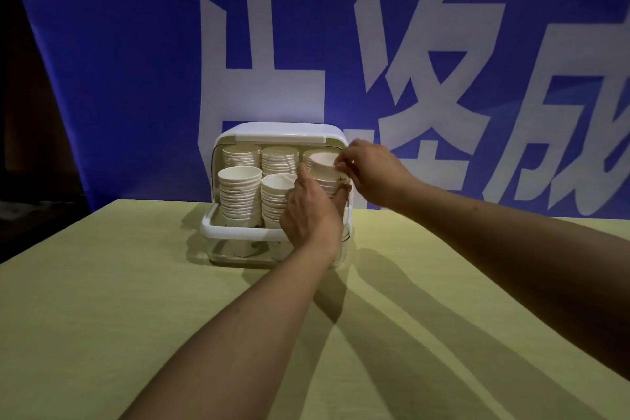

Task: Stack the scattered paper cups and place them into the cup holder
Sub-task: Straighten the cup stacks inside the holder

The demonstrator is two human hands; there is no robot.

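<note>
The right hand (366,169) pinches the rim of the top white paper cup (324,160) of the front right stack (329,181), fingers curled on it. The left hand (308,215) wraps round the lower part of that same stack, inside the white plastic cup holder (238,233) with its clear front lid hanging open. Five more stacks fill the holder, which stands on a yellow-green tablecloth (102,317) before a blue banner (136,44) with white characters

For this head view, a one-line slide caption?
Both hands, left hand and right hand, seat a cup stack in the cup holder.
</note>
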